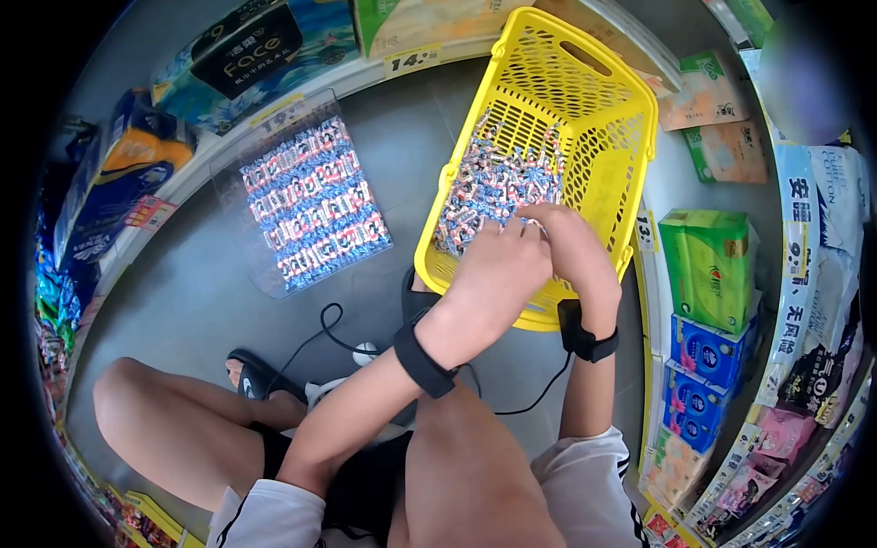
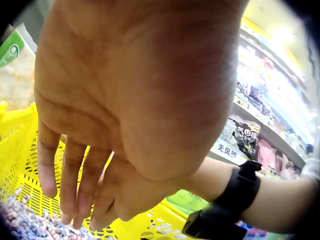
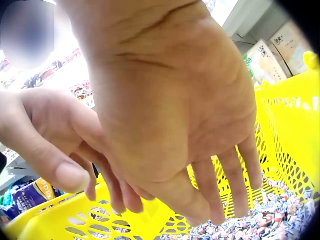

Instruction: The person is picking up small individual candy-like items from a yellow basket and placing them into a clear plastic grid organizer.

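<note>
Small wrapped candies in blue, white and pink (image 1: 493, 183) lie loose in a yellow basket (image 1: 605, 173). Over the basket's near half, the left hand (image 1: 498, 279) and right hand (image 1: 575, 251) are close together and overlap, fingertips over the pile. The left wrist view shows the left hand (image 2: 125, 95) palm on, its fingers extended downward with nothing visible in them. Similarly extended are the fingers of the right hand (image 3: 175, 115), above the candies (image 3: 260, 220); contact with them is unclear. Left of the basket, a clear tray (image 1: 288, 294) holds similar candies in rows.
Shelves curve around the floor (image 1: 183, 306). Tissue packs (image 1: 708, 269) stand on the right, more packs (image 1: 123, 178) on the left. Black cables (image 1: 539, 399) run by the wristbands (image 1: 423, 363). The person's knees and a sandal (image 1: 260, 379) are near the basket.
</note>
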`<state>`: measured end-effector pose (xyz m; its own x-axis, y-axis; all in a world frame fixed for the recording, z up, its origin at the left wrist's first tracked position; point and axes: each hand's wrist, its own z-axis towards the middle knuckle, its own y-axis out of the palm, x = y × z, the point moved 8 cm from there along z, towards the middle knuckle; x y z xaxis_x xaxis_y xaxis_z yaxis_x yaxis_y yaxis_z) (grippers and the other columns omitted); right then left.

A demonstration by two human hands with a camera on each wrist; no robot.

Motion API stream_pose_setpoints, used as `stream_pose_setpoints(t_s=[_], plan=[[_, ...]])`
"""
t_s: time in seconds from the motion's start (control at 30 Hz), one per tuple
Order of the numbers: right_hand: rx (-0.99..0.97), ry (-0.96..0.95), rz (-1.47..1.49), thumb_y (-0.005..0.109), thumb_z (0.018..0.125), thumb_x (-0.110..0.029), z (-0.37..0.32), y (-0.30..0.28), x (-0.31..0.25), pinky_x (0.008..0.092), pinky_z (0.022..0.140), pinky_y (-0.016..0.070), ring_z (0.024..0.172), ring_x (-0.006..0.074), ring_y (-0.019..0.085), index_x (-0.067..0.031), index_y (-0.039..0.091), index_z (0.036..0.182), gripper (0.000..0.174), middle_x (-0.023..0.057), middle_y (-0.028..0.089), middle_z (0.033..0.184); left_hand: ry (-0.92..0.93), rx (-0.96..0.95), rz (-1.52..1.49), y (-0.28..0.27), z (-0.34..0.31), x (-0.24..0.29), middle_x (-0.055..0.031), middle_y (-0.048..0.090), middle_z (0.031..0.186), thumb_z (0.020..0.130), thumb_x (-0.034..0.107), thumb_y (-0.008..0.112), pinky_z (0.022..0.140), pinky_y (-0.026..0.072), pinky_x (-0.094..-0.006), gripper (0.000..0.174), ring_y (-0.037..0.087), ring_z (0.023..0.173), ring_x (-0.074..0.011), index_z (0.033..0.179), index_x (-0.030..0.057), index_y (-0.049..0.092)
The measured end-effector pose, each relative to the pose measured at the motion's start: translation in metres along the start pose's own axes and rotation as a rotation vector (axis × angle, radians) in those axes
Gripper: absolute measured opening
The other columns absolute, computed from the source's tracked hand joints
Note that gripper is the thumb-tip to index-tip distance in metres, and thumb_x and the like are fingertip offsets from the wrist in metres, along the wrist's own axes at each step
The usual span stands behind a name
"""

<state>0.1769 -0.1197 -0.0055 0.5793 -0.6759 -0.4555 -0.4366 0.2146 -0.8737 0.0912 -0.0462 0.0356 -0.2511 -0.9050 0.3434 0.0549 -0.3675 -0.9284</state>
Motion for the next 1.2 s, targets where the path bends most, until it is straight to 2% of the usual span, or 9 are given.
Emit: stream_pose_setpoints(t_s=[0.13,0.37,0.47,0.53,0.6,0.77,0.87,0.93,1.2], plan=[[-0.144,0.081,0.205,0.067,0.082,0.001,-0.011,0.007,0.016,0.0470,0.083,0.0572,0.100,0.0412,0.070,-0.0014,0.075,0.112,0.031,0.0237,0.074,0.103,0.012,-0.133,-0.022,0.028,0.018,0.016,-0.0105,0.071,0.104,0.080,0.006,0.073,0.085,0.0549,-0.0354,0.022,0.069,0.102,-0.0250,0.102,0.0015,0.074],[-0.281,0.209,0.041,0.069,0.085,-0.004,-0.002,0.023,0.061,0.0495,0.091,0.0555,0.107,0.0430,0.070,-0.0020,0.073,0.118,0.033,0.0247,0.073,0.112,-0.025,-0.321,0.033,0.069,0.048,0.010,-0.0140,0.071,0.111,0.087,0.013,0.070,0.084,0.0560,-0.0400,0.022,0.069,0.104,-0.0257,0.105,0.0012,0.077],[-0.309,0.210,0.125,0.069,0.087,-0.005,0.000,0.028,0.068,0.0474,0.096,0.0551,0.112,0.0415,0.069,-0.0037,0.073,0.124,0.038,0.0240,0.073,0.120,-0.028,-0.326,0.034,0.075,0.054,0.004,-0.0132,0.075,0.103,0.086,0.013,0.071,0.080,0.0583,-0.0410,0.018,0.073,0.098,-0.0271,0.100,0.0037,0.078],[-0.393,0.298,0.159,0.068,0.087,-0.004,0.000,0.028,0.067,0.0447,0.098,0.0551,0.116,0.0397,0.069,-0.0076,0.072,0.131,0.044,0.0220,0.072,0.127,0.011,-0.487,-0.132,0.095,0.055,0.000,-0.0129,0.077,0.090,0.083,0.014,0.073,0.072,0.0600,-0.0416,0.015,0.077,0.088,-0.0285,0.095,0.0067,0.079],[-0.434,0.301,0.140,0.066,0.089,-0.005,0.001,0.035,0.072,0.0434,0.098,0.0546,0.114,0.0392,0.070,-0.0085,0.071,0.132,0.043,0.0223,0.073,0.125,0.028,-0.473,-0.162,0.103,0.055,-0.004,-0.0142,0.077,0.084,0.082,0.014,0.072,0.070,0.0611,-0.0436,0.015,0.078,0.082,-0.0307,0.093,0.0065,0.079],[-0.537,0.321,0.115,0.065,0.091,-0.005,0.002,0.049,0.082,0.0413,0.097,0.0547,0.113,0.0374,0.072,-0.0088,0.072,0.131,0.040,0.0216,0.074,0.122,0.035,-0.615,-0.178,0.127,0.052,-0.014,-0.0184,0.077,0.094,0.084,0.010,0.066,0.075,0.0616,-0.0478,0.018,0.077,0.086,-0.0359,0.096,0.0028,0.077],[-0.612,0.373,0.063,0.061,0.084,0.002,0.005,0.055,0.087,0.0420,0.097,0.0561,0.113,0.0349,0.072,-0.0128,0.075,0.129,0.050,0.0182,0.076,0.121,0.011,-0.676,-0.171,0.134,0.050,-0.019,-0.0184,0.077,0.098,0.086,0.011,0.066,0.075,0.0614,-0.0479,0.019,0.077,0.089,-0.0376,0.099,0.0027,0.077],[-0.719,0.513,0.068,0.065,0.081,0.001,0.001,0.064,0.101,0.0414,0.096,0.0569,0.111,0.0330,0.073,-0.0144,0.075,0.130,0.052,0.0175,0.077,0.120,0.021,-0.682,-0.175,0.131,0.051,-0.018,-0.0180,0.077,0.100,0.086,0.012,0.067,0.076,0.0613,-0.0480,0.020,0.076,0.090,-0.0379,0.100,0.0030,0.077],[-0.773,0.512,0.046,0.071,0.079,-0.001,0.006,0.091,0.127,0.0421,0.094,0.0570,0.109,0.0292,0.074,-0.0213,0.075,0.131,0.056,0.0126,0.078,0.119,0.024,-0.714,-0.209,0.142,0.057,-0.021,-0.0161,0.078,0.102,0.085,0.011,0.069,0.078,0.0605,-0.0486,0.023,0.076,0.094,-0.0369,0.106,0.0067,0.078]])
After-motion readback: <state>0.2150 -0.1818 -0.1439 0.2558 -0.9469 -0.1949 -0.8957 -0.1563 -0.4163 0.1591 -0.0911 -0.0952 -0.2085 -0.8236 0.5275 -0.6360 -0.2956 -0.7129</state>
